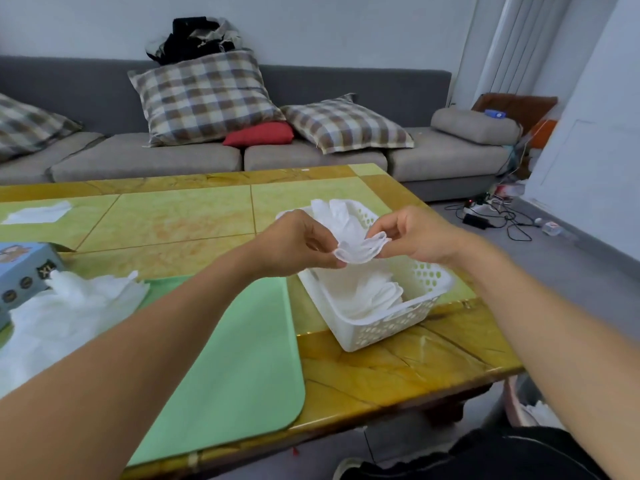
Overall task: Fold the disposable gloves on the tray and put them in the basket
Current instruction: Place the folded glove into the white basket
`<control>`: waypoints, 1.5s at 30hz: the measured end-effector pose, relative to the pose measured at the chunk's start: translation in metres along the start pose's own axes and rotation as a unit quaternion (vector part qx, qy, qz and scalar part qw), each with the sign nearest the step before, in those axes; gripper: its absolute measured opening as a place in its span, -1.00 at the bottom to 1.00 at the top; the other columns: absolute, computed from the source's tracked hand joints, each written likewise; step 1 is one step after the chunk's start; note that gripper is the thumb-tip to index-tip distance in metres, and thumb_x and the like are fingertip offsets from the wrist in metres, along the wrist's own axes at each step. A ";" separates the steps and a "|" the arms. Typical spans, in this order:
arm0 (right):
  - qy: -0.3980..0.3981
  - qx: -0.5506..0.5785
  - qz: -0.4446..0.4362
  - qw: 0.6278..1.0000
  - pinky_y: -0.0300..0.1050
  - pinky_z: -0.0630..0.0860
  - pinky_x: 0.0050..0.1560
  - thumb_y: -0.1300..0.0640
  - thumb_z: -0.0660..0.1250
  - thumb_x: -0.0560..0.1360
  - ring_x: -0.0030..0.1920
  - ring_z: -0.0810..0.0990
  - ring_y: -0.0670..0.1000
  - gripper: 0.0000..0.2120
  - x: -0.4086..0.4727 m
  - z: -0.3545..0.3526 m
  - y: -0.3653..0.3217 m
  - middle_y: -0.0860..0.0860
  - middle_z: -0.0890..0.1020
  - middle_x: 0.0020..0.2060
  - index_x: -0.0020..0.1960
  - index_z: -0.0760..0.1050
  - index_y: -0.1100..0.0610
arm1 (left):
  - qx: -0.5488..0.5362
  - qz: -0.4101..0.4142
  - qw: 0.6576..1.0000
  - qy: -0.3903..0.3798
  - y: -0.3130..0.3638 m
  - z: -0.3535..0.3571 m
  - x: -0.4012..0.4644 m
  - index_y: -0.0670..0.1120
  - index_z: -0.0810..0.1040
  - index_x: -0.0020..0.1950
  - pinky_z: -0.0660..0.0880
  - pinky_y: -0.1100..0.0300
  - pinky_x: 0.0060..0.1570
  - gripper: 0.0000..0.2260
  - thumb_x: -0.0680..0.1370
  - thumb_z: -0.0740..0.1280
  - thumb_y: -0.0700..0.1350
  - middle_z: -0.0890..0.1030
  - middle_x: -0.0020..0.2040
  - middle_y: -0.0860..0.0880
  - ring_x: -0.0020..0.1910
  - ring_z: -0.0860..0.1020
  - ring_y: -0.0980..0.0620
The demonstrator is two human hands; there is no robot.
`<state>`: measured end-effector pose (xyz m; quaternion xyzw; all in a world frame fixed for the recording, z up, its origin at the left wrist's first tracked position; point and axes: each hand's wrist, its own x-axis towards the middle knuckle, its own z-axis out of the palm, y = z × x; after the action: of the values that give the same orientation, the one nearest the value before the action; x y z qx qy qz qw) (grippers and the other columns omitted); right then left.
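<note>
Green tray (pixel 242 358), box (pixel 20 271) (marked "XL")

From my remote feed: a yellow-green marbled bench (pixel 180 216) carries a green tray (pixel 242 358) at its near edge, a white basket (pixel 374 327) toward its right edge, a blue box (pixel 20 271) at left.

Both hands hold a glove (pixel 360 249) above the far half of the white basket (pixel 433 299), whose near half lies open from above, folded gloves (pixel 367 299) low inside. The green tray (pixel 242 358) offers bare surface at its right; a glove pile (pixel 65 313) and blue box (pixel 20 271) crowd its left. The far table (pixel 173 216) is open.
</note>
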<state>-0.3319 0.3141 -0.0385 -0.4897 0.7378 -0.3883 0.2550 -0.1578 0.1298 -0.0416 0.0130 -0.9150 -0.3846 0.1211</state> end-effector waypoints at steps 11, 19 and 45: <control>-0.079 -0.222 0.061 0.970 -0.21 0.52 0.17 0.10 0.46 0.52 0.01 0.62 -0.32 -0.85 -0.020 -0.015 -0.043 -0.30 0.71 -0.07 0.02 0.74 -0.10 | 0.103 -0.017 0.990 -0.096 0.023 0.004 -0.001 0.02 0.76 -0.04 0.59 0.10 0.10 -0.85 0.54 0.44 0.05 0.73 -0.11 0.17 -0.07 0.67 0.21; -0.169 -0.387 0.079 0.903 0.10 0.33 0.48 -0.09 0.70 0.21 0.56 0.21 0.02 0.19 0.034 0.044 -0.049 -0.14 0.23 0.55 0.63 0.04 -0.12 | 0.410 -0.111 0.905 -0.010 0.009 0.011 0.006 0.02 0.61 0.15 0.39 0.02 0.12 -0.48 0.44 0.31 0.40 0.62 0.03 0.05 0.09 0.55 -0.02; -0.147 -0.406 0.157 0.888 0.11 0.30 0.50 -0.09 0.68 0.24 0.57 0.23 0.07 0.19 0.056 0.041 -0.074 -0.10 0.19 0.60 0.63 -0.02 -0.20 | 0.000 -0.196 0.964 0.181 -0.010 -0.012 0.015 -0.10 0.49 0.42 0.46 0.15 0.17 -0.50 0.49 0.46 -0.10 0.51 0.37 -0.09 0.28 0.52 -0.07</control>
<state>-0.2841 0.2333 -0.0003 -0.4797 0.8523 0.0671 0.1974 -0.1701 0.1126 -0.0379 0.2620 -0.8572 -0.3918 0.2072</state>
